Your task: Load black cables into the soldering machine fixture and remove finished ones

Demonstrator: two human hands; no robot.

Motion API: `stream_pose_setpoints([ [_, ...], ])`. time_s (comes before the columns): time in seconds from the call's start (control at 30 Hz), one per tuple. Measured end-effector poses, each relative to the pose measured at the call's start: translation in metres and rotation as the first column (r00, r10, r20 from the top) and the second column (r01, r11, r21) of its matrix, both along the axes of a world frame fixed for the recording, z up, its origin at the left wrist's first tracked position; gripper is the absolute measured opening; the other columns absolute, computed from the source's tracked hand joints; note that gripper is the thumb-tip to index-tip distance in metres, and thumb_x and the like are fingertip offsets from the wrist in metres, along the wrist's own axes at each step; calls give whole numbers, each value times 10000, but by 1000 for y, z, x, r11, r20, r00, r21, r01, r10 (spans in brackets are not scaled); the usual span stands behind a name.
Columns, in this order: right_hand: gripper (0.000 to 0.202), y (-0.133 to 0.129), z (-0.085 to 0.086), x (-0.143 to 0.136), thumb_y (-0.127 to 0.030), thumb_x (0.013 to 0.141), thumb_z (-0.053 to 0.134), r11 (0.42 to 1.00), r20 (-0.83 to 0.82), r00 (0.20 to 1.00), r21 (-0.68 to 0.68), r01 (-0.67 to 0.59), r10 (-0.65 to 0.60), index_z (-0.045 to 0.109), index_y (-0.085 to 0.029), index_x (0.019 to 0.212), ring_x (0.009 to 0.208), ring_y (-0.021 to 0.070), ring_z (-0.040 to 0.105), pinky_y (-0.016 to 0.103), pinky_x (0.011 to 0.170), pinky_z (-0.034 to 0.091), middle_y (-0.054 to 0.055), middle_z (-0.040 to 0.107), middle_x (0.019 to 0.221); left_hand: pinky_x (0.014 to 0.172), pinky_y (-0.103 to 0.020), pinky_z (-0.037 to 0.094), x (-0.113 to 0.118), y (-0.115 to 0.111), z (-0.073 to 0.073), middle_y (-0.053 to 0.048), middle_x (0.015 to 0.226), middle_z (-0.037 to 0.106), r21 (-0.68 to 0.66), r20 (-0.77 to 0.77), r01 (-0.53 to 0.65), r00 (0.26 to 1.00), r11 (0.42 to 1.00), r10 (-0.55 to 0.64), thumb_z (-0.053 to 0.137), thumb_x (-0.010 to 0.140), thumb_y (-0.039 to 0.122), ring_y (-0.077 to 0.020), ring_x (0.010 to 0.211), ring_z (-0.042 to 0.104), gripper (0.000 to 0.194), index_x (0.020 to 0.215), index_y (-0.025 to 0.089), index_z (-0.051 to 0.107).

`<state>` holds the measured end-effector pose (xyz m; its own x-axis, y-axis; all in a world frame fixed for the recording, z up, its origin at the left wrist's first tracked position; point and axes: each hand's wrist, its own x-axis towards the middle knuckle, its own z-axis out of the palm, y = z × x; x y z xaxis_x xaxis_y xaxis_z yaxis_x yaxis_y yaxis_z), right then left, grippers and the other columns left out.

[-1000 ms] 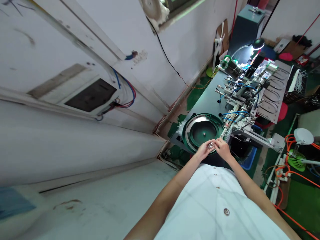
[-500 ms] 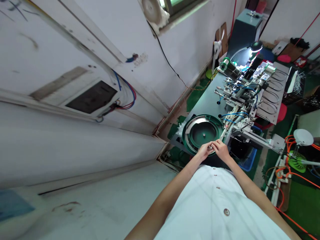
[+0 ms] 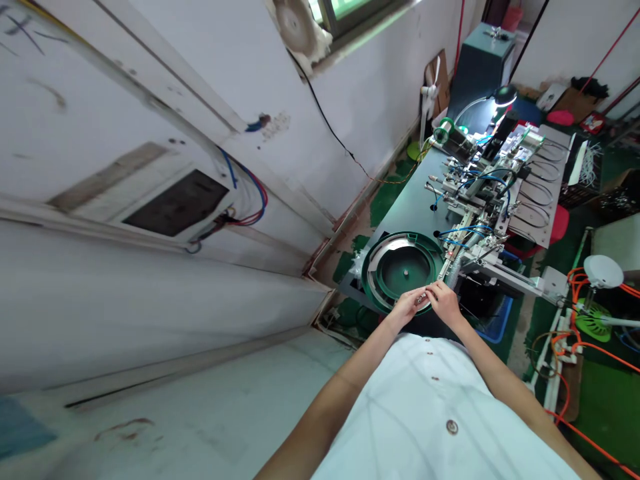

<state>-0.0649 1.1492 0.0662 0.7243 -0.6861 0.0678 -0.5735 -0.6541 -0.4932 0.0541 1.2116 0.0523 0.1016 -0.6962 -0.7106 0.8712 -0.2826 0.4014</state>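
Observation:
Small metal parts (image 3: 421, 298) lie in my left hand (image 3: 406, 307), whose fingers curl around them over the near rim of the green round bowl feeder (image 3: 367, 283). My right hand (image 3: 445, 303) meets it from the right, its fingertips pinched together at the parts. Whatever the right fingertips grip is too small to make out. Just beyond my right hand runs a narrow metal track (image 3: 445, 267) leading from the bowl's edge to the machine (image 3: 480, 180).
A grey table (image 3: 400, 213) carries the machine, with a lit lamp (image 3: 505, 95) at its back. The wall (image 3: 250, 200) stands left. A blue bin (image 3: 503, 320) sits below right, and orange hoses (image 3: 590, 427) run at far right.
The view has shifted slightly. Both hands stay together at the bowl's near rim, with a small change in the left fingers around the metal parts.

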Motion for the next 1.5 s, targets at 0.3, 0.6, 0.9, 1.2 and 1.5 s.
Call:
stream_pose_setpoints([
  [0.3,245,3,-7,5,-196,893,465,999,-152,988,-15,36,-38,665,-181,753,707,146,579,224,627,398,61,619,790,788,-268,537,-2,1,-10,-32,658,673,31,37,33,999,999,-34,672,727,63,-96,643,624,85,651,98,675],
  [0.6,305,-49,-33,-27,-209,854,394,956,-165,945,27,290,-282,691,-156,807,677,156,631,226,650,445,64,696,762,834,-274,544,2,3,-4,-142,862,716,50,-5,87,996,995,-87,631,773,75,-174,788,690,84,795,53,709],
  [0.9,198,-50,-63,-17,-210,829,502,961,-267,929,28,275,-258,697,-198,795,722,144,617,204,618,406,41,686,814,815,-255,558,5,5,-6,-147,848,715,78,-13,62,998,995,-61,590,803,63,-171,781,695,113,795,40,700],
  [1.2,203,-55,-67,-6,-176,859,493,974,-356,908,-34,222,-220,684,-183,791,738,129,574,198,597,368,54,643,850,788,-244,564,6,4,-1,-144,819,714,96,-18,54,998,994,-53,575,808,55,-173,763,697,127,786,34,698],
  [1.5,236,-53,-74,-7,-180,898,447,972,-333,914,-77,220,-233,673,-162,831,746,132,573,200,612,367,72,630,879,774,-237,564,5,4,2,-148,818,711,94,-24,50,999,994,-48,585,802,50,-174,760,697,113,784,31,695],
])
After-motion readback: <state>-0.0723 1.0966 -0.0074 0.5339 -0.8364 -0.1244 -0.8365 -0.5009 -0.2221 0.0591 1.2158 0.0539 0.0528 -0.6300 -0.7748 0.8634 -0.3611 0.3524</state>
